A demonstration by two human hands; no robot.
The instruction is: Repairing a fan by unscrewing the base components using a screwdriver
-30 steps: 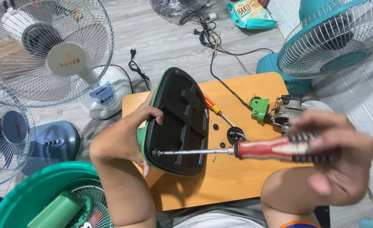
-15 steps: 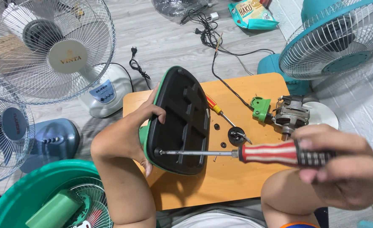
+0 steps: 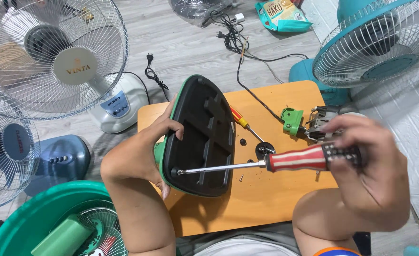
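**Screwdriver tip seated low in upturned fan base**

Right hand [image 3: 370,175] first: fingers wrapped tight round the red-and-white striped handle of a long screwdriver [image 3: 285,160], blurred a bit, so wrist likely mid-turn. Shaft runs left, near level, w/ the tip buried in a screw recess at the lower left corner of the fan base [image 3: 201,137]. Left hand [image 3: 145,151] clamps that base from the outer side, fingers hooked over its green rim, thumb side hidden behind it. The base stands on edge, black underside facing the camera, resting on the small orange wooden table [image 3: 276,208].

Outward from there: a second, smaller screwdriver [image 3: 241,124] w/ red-yellow handle lies on the table just beside the base. A dark round part [image 3: 264,150] sits near the long shaft, a loose screw [image 3: 241,178] below it. A green bracket [image 3: 293,121] and a fan motor [image 3: 321,124] lie at the right edge, partly behind the right hand. Black cable [image 3: 247,90] trails off the table to the floor. Whole fans all round: white one [image 3: 53,57] top left, teal one [image 3: 380,42] top right.

Risks, as I read it: base is only propped on edge, so hard push along the shaft could tip or slide it out of the left grip. Tip could cam out of the recess and skid toward the left fingers. That loose screw is near the table's middle; a knock sends it to the floor.
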